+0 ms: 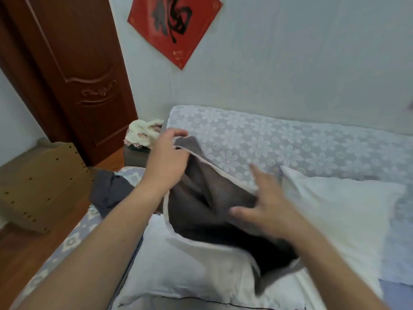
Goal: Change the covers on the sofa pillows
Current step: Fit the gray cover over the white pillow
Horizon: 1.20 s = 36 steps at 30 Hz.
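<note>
A dark grey pillow cover [207,202] with a pale trimmed edge hangs over the sofa seat. My left hand [166,158] grips its upper corner, fingers curled over the trim. My right hand [266,205] is blurred, fingers spread and straight, lying against the cover's right side. Below the cover lies a bare white pillow [178,274] with a thin dark line along its near edge. Against the backrest on the right leans a second bare white pillow [344,211]. Another dark grey cloth [109,193] lies crumpled on the left end of the seat.
The sofa [279,142] has a lilac flower-patterned covering and stands against a pale wall. A cream cloth bundle [143,133] sits on a small side table at its left end. A cardboard box [42,184] stands on the wooden floor by a dark wooden door [73,70].
</note>
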### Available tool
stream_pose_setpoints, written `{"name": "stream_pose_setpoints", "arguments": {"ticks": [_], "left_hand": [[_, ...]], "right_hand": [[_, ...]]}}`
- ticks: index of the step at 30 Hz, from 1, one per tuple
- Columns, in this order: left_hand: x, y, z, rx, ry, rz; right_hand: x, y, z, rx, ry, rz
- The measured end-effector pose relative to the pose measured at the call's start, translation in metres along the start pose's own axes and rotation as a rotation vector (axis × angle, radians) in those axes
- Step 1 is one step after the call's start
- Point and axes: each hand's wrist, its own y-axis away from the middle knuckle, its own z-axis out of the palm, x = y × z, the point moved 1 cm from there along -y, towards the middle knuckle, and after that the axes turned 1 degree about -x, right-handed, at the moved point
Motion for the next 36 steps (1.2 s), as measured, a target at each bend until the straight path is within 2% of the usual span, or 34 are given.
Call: {"name": "stream_pose_setpoints", "arguments": {"ticks": [2, 4, 6, 8, 11, 13, 15, 17, 19, 20, 21, 23, 25, 27, 29, 30, 32, 33, 34, 36], "left_hand": [[0.025, 0.007, 0.018, -0.124, -0.027, 0.071], [0.039, 0.015, 0.027, -0.187, -0.121, 0.169], [0.041, 0.010, 0.020, -0.247, -0.254, 0.228], [0.038, -0.001, 0.005, -0.365, -0.413, 0.211], [0.034, -0.011, -0.005, -0.501, -0.752, 0.213], [0.041, -0.020, -0.008, -0.517, -0.756, 0.231], [0.054, -0.033, -0.017, -0.567, -0.642, 0.197], [0.070, -0.041, -0.029, -0.700, -0.606, 0.199], [0.085, -0.042, -0.037, -0.817, -0.673, 0.218], [0.087, -0.044, -0.036, -0.815, -0.708, 0.228], [0.087, -0.049, -0.033, -0.728, -0.716, 0.263], [0.084, -0.062, -0.029, -0.392, -0.627, 0.305], [0.084, -0.068, -0.033, -0.086, -0.437, 0.271], [0.088, -0.068, -0.036, 0.052, -0.317, 0.301], [0.094, -0.066, -0.034, 0.097, -0.145, 0.298], [0.097, -0.066, -0.031, 0.091, 0.000, 0.255], [0.106, -0.067, -0.028, 0.031, 0.293, 0.131], [0.111, -0.067, -0.026, -0.005, 0.360, 0.083], [0.115, -0.067, -0.027, -0.050, 0.362, 0.065], [0.119, -0.067, -0.031, -0.169, 0.254, 0.099]], "right_hand": [[-0.019, -0.005, 0.045, -0.025, -0.198, -0.062], [-0.014, -0.011, 0.055, 0.099, -0.295, -0.043], [0.005, -0.017, 0.029, 0.327, -0.273, 0.020], [0.018, -0.021, -0.013, 0.502, -0.247, 0.075], [0.006, -0.028, -0.069, 0.568, -0.260, 0.016], [-0.007, -0.036, -0.095, 0.586, -0.247, -0.061], [-0.019, -0.044, -0.110, 0.596, -0.231, -0.109], [-0.026, -0.050, -0.124, 0.596, -0.209, -0.129], [-0.035, -0.055, -0.142, 0.641, -0.212, -0.156], [-0.039, -0.056, -0.149, 0.664, -0.223, -0.160], [-0.043, -0.056, -0.154, 0.687, -0.235, -0.173], [-0.048, -0.054, -0.156, 0.661, -0.262, -0.189], [-0.054, -0.051, -0.146, 0.547, -0.286, -0.221], [-0.059, -0.046, -0.131, 0.456, -0.336, -0.256], [-0.067, -0.038, -0.119, 0.375, -0.390, -0.315], [-0.069, -0.039, -0.114, 0.326, -0.337, -0.324], [-0.075, -0.043, -0.106, 0.207, -0.047, -0.314], [-0.076, -0.048, -0.106, 0.208, 0.092, -0.289], [-0.077, -0.054, -0.112, 0.273, 0.169, -0.248], [-0.074, -0.064, -0.136, 0.476, 0.077, -0.153]]}}
